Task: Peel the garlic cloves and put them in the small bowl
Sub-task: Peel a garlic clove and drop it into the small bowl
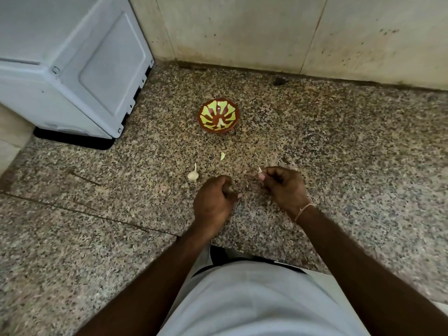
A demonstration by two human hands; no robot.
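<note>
The right hand [282, 186] pinches a pale scrap, clove or skin is unclear, at its fingertips. The left hand [214, 202] curls its fingers inward; whether it holds anything is hidden. On the speckled surface [339, 141] lie an unpeeled garlic clove [193, 174] and a smaller pale piece [222, 156], both between the hands and the small bowl [219, 115]. No writing is legible on the white appliance [72, 64].
</note>
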